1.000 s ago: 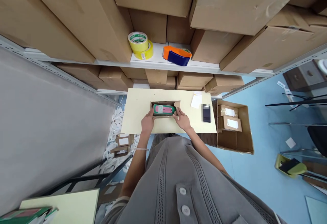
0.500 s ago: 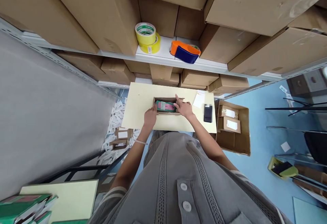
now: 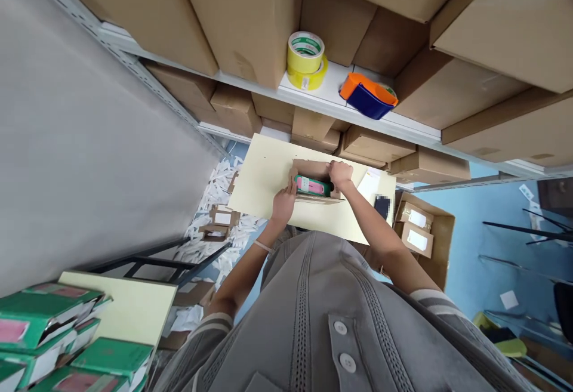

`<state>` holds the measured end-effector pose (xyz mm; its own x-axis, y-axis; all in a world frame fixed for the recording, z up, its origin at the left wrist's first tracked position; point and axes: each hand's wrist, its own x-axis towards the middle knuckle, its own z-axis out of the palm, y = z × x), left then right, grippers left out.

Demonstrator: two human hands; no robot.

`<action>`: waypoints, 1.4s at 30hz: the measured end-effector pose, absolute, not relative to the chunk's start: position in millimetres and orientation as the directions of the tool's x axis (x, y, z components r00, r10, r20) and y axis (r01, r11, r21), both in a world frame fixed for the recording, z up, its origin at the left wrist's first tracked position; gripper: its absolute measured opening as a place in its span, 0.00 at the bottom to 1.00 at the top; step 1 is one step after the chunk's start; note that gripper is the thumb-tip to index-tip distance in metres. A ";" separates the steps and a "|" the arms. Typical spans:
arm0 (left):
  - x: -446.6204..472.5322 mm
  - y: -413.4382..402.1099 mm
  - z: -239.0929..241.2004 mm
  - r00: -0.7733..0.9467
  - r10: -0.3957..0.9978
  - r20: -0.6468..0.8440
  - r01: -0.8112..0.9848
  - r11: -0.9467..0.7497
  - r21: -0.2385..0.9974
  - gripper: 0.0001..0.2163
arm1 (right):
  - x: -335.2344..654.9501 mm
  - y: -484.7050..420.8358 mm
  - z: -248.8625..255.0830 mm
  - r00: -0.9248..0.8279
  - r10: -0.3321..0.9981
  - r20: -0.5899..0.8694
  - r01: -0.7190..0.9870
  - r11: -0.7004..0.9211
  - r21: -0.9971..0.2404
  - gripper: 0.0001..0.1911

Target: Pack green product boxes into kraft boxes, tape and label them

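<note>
A small open cardboard box [image 3: 310, 168] sits on the pale yellow table in front of me, its flaps raised. Inside it lies a green and pink box [image 3: 313, 186] with a white label. My left hand [image 3: 283, 204] grips the left end of the cardboard box, fingers pressed against its wall. At the far right corner my right hand [image 3: 341, 173] is closed on the edge of a flap; its fingertips are partly hidden.
On the shelf above are rolls of yellow tape [image 3: 305, 58] and an orange and blue tape dispenser [image 3: 369, 95]. A dark phone-like object [image 3: 383, 206] lies on the table [image 3: 259, 171], right of my hands. A large carton [image 3: 441, 234] stands at right; green boxes [image 3: 111, 356] are stacked lower left.
My right hand has moved from over the green and pink box to the far right flap and closed on it. The far flap stands more open. The view has shifted and turned.
</note>
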<state>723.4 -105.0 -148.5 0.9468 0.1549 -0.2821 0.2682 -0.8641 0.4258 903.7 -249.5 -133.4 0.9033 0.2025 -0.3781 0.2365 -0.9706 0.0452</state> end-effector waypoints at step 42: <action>746.3 -116.4 -174.6 0.845 0.496 -0.199 0.531 -0.737 0.418 0.26 | 795.2 -286.2 -150.1 0.911 0.285 -0.297 0.319 -0.945 0.073 0.34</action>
